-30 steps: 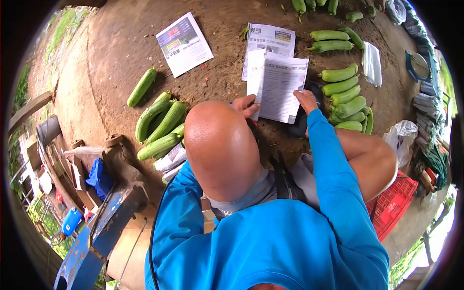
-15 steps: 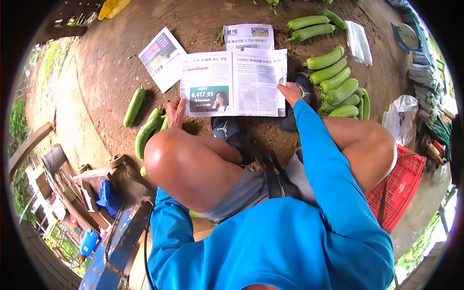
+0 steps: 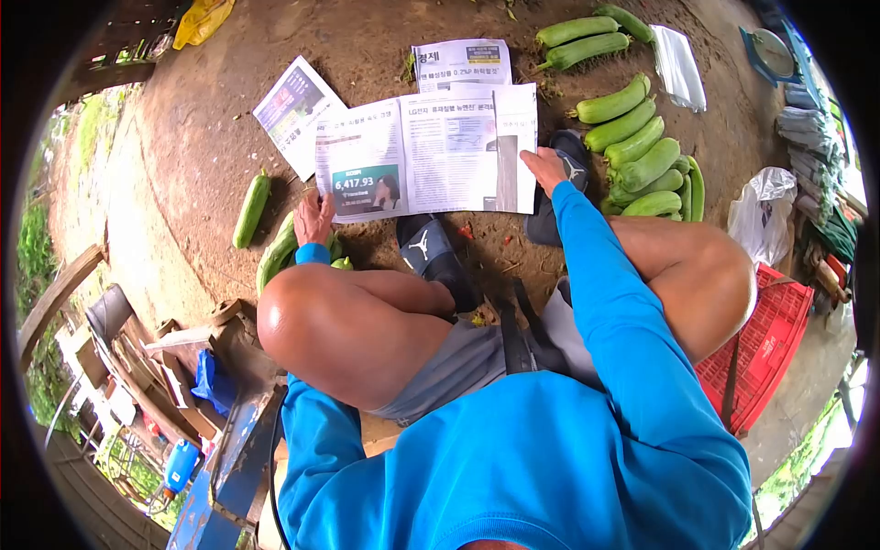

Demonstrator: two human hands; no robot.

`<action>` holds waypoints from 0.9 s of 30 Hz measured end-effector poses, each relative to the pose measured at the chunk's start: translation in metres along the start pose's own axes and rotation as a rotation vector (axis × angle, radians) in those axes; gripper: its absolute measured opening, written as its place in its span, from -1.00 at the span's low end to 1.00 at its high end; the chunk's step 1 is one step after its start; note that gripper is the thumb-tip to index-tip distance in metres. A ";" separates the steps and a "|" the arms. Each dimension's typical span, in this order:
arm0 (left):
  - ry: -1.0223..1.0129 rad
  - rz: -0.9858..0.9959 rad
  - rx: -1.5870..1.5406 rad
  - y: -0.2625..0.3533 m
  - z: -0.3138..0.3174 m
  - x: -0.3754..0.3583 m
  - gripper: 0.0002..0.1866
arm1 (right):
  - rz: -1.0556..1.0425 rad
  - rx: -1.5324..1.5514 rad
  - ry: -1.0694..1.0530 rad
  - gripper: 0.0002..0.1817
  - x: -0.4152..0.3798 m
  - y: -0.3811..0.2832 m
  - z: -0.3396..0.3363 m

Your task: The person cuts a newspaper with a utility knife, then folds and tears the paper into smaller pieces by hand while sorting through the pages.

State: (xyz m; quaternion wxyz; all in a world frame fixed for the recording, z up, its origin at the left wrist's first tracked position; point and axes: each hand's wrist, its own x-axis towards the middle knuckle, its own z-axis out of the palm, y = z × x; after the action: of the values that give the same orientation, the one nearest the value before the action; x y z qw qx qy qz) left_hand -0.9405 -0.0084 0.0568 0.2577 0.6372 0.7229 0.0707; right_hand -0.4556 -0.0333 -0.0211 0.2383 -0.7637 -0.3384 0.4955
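The left hand [image 3: 314, 218] and right hand [image 3: 546, 169] grip a white printed newspaper [image 3: 449, 170], spread open. At right, long green gourds [image 3: 649, 167] lie loose on brown dirt [image 3: 197, 137].

A packed brown dirt floor [image 3: 197, 151] spreads beneath everything, washed pale by daylight on the left, where green foliage [image 3: 37, 243] shows past a curved wooden rail [image 3: 57, 293]. Dark wooden slats [image 3: 128, 29] edge the upper left, near a crumpled yellow plastic sheet [image 3: 203, 20]. Lower left, a chipped blue-painted beam [image 3: 225, 458] stands beside stacked brown cardboard [image 3: 179, 390]. At right, a red plastic crate [image 3: 772, 344] sits on grey ground [image 3: 784, 440] near a crumpled clear plastic bag [image 3: 763, 215].
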 end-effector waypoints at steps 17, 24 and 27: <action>0.084 -0.032 0.116 -0.020 -0.012 0.001 -0.65 | -0.023 0.009 0.010 -0.67 0.009 0.008 0.008; 0.171 0.279 0.117 0.084 0.025 -0.012 -0.57 | -0.184 -0.217 0.154 -0.54 -0.014 -0.015 0.003; -0.094 0.568 0.059 0.129 0.074 -0.027 -0.70 | -0.201 -0.328 0.208 -0.54 -0.021 -0.022 0.002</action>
State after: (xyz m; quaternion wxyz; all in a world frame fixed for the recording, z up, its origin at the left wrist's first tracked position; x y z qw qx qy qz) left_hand -0.7902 -0.0284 0.0567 0.2422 0.8239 0.5046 0.0893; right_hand -0.4695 -0.0346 0.0058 0.1929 -0.8015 -0.4626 0.3261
